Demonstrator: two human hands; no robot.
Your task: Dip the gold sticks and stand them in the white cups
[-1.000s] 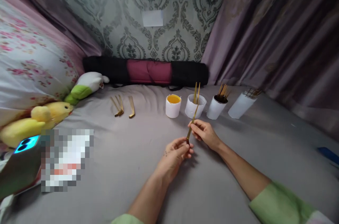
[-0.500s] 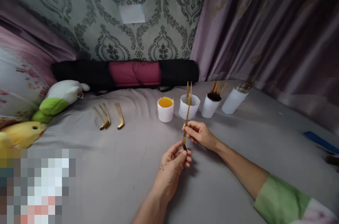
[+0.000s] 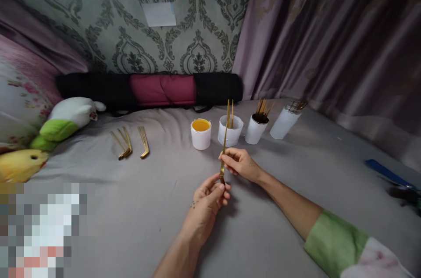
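4 white cylindrical cups are standing in a row on the grey bedsheet [image 3: 138,216], just beyond the hands. The leftmost white cup [image 3: 201,134] is holding bright yellow paste up to near its rim. The second white cup [image 3: 230,131] is standing just beside it; whether the stick tips showing above its rim are standing inside it cannot be told. The third white cup [image 3: 257,128] is carrying a bunch of thin brown sticks fanning out of a dark filling. The fourth cup, a frosted one [image 3: 284,122], is leaning to the right with more sticks poking out.

The left hand [image 3: 207,197] is pinching the lower end of a thin golden forked stick [image 3: 224,144], and the right hand [image 3: 241,164] is gripping its middle between thumb and fingers; the stick is rising upright in front of the second cup, partly covering it.

To the left, 2 bent golden stick pieces [image 3: 131,143] are lying on the sheet, well apart from the cups. A black and maroon rolled bag [image 3: 149,89] is lying along the patterned wall behind. A white and green plush toy [image 3: 70,115] and a yellow plush duck [image 3: 19,165] are resting at the left edge.
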